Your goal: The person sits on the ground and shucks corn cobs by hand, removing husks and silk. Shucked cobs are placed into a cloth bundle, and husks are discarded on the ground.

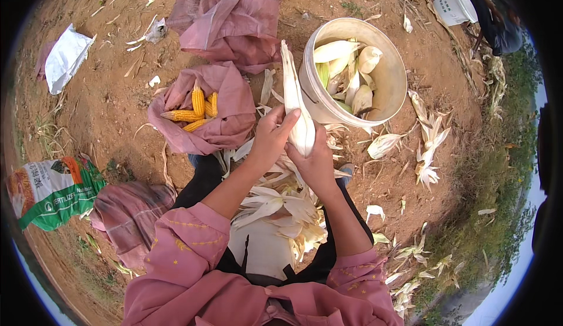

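An unhusked corn ear (295, 94) in pale husk points up and away from me, held by both hands. My left hand (271, 135) grips its left side with the thumb across the husk. My right hand (314, 161) wraps its lower end from beneath. Just beyond it stands a cream bucket (392, 73) holding several more husked-over ears. To the left, an open pink bag (226, 129) holds several bare yellow cobs (196, 110). Torn husks (281, 208) are heaped between my knees.
Another pink bag (231, 15) lies at the back. A white sack (65, 57) is at far left, a green and white printed sack (50, 191) at lower left. Loose husks (428, 144) litter the dirt at right. A white bucket (454, 6) and a person's dark sleeve (498, 26) are top right.
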{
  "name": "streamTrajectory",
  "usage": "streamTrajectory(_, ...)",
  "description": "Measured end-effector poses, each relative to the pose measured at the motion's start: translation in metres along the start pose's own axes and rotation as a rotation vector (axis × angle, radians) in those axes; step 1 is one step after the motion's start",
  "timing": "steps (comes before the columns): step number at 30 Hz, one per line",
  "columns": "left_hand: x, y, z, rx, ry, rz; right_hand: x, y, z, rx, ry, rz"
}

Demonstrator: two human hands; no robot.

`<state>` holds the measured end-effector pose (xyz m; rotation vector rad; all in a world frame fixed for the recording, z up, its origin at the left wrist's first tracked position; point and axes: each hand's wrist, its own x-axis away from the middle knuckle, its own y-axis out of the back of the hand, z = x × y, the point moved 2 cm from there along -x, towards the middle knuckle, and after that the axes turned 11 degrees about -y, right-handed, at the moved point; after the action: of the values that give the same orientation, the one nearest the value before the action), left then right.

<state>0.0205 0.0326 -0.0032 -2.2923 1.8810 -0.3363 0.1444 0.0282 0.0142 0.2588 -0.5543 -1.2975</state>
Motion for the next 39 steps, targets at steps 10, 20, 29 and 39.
streamTrajectory(10, 0.001, 0.003, -0.006, 0.021, -0.035, -0.049, 0.002, 0.003, 0.004, 0.017, -0.001, -0.013)
streamTrajectory(20, 0.001, 0.011, -0.005, -0.076, -0.004, -0.097, 0.006, 0.000, 0.003, -0.136, -0.077, 0.116)
streamTrajectory(29, -0.004, 0.017, -0.004, -0.060, 0.028, -0.077, 0.003, 0.008, 0.005, -0.279, -0.212, 0.392)
streamTrajectory(39, -0.005, 0.015, -0.001, 0.076, 0.342, -0.150, -0.008, 0.014, -0.014, -0.452, -0.315, 0.496)
